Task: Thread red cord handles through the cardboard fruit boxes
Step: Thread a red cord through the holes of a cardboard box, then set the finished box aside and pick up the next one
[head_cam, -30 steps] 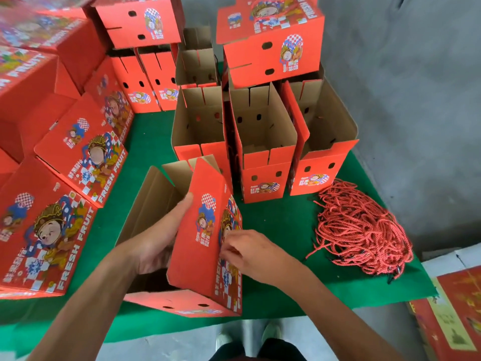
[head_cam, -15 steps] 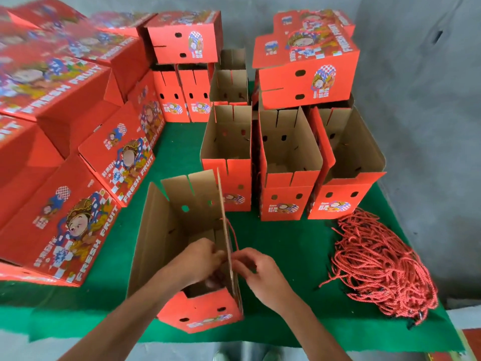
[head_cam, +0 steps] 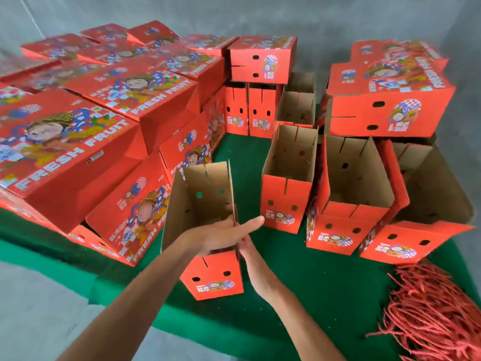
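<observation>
Red cord (head_cam: 432, 313) is seen heaped at the table's (head_cam: 325, 295) right edge while an open box (head_cam: 205, 217) at the front is gripped by the left hand (head_cam: 221, 237); the right hand (head_cam: 247, 250), half hidden outside the box's right wall, cannot be judged. Several boxes (head_cam: 346, 194) behind appear unthreaded.

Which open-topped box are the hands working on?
The nearest open box, at the green table's front edge: the left hand reaches inside while the right hand is outside its right wall. The others stand untouched behind.
</observation>
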The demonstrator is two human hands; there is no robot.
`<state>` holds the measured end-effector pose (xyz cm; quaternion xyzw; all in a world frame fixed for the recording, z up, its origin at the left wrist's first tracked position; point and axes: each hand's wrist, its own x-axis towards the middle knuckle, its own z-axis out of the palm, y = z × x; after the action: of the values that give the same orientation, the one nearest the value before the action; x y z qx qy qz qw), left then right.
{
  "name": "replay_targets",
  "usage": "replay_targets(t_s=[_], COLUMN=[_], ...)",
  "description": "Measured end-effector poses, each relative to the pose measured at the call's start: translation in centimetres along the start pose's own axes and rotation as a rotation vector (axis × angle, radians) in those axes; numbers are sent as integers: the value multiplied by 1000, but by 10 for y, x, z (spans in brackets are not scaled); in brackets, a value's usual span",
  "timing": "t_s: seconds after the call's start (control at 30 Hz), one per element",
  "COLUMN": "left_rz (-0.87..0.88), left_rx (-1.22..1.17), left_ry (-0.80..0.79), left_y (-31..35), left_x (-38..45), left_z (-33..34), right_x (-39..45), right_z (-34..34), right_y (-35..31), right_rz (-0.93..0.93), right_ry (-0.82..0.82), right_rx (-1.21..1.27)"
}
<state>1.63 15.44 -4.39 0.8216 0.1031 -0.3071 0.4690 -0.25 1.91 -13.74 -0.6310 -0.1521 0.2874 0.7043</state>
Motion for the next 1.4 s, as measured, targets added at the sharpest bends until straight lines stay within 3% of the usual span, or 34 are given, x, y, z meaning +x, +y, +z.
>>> replay_targets(t_s=[0.07, 0.13, 0.23, 0.27, 0.37, 0.57, 0.7, 0.83, 0.93, 1.07, 1.27, 1.4], left_rz=[108, 159, 68, 76, 137, 236, 282, 397, 552, 772, 1058, 1176], left_rx=[95, 341, 663, 711, 735, 696, 731, 626, 454, 405, 170, -127], left_ry=[5, -7, 40, 62, 64, 142, 275, 495, 640, 740, 746, 587], left_y=[5, 2, -4, -7, -9, -1, 7, 34, 69, 123, 188, 216], left_x=[3, 5, 3, 6, 12, 19, 15, -14, -46, -83, -109, -96], left_z=[-9, -21, -36, -40, -40, -33, -29, -51, -75, -85, -75, -53], right_x=[12, 10, -7, -15, -29, -18, -4, 17, 32, 29, 3, -24], right_z=[-2, -11, -21, -18, 4, 33, 27, 16, 8, -6, -49, -92], right_y=[-8, -2, 28, 38, 53, 68, 60, 23, -31, -105, -196, -231], right_rz=[-86, -199, -300, -384, -506, -112, -102, -274, -447, -610, -779, -795], right_ry=[53, 265, 602, 605, 405, 230, 312, 308, 415, 524, 710, 862], right_rx=[-145, -414, -695, -765, -1079, -1519, -1502, -1383, -1366, -1373, -1396, -1508])
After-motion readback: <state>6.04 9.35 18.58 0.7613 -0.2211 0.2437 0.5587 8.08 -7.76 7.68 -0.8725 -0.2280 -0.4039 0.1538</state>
